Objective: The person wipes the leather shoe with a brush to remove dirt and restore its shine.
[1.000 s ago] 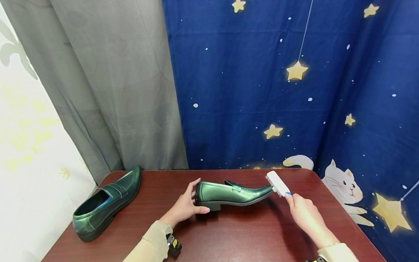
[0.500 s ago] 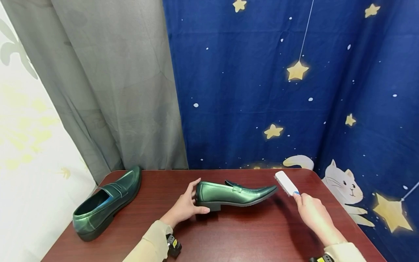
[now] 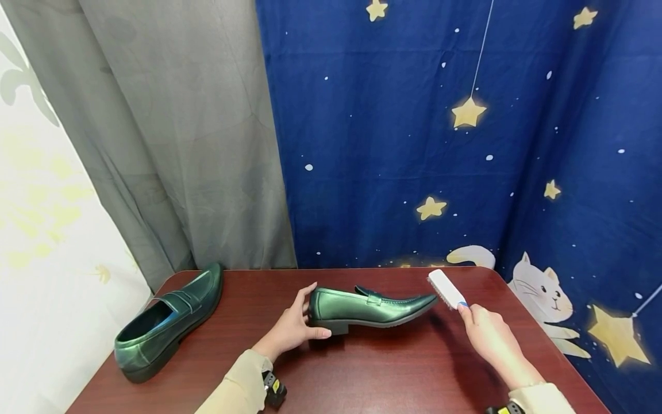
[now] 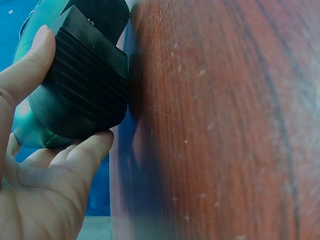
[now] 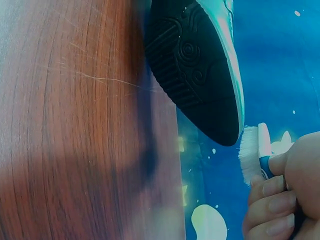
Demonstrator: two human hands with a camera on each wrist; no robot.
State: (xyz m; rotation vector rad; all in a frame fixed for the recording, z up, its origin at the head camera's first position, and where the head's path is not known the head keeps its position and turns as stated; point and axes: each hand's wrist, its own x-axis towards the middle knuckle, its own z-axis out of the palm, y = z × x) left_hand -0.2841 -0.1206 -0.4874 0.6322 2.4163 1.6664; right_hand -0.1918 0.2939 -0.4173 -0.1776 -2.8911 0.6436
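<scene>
Currently, a green loafer point(image 3: 369, 307) is pointing its toe away from the left hand point(image 3: 295, 325), which is gripping its heel between thumb and fingers. Just beyond the toe, the right hand point(image 3: 492, 339) is gripping a white brush point(image 3: 446, 289). Left of both grips, a second shoe point(image 3: 182, 317) is standing on the table point(image 3: 403, 371).

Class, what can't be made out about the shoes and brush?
Head: inside of the glossy green loafer in the left hand, hidden by its near side.
Right wrist: the white, blue-necked brush, whose handle the right hand mostly hides.
Left wrist: that loafer's toe, beyond the top edge.
Head: underside of the second green loafer, facing the reddish-brown wood-grain table.
</scene>
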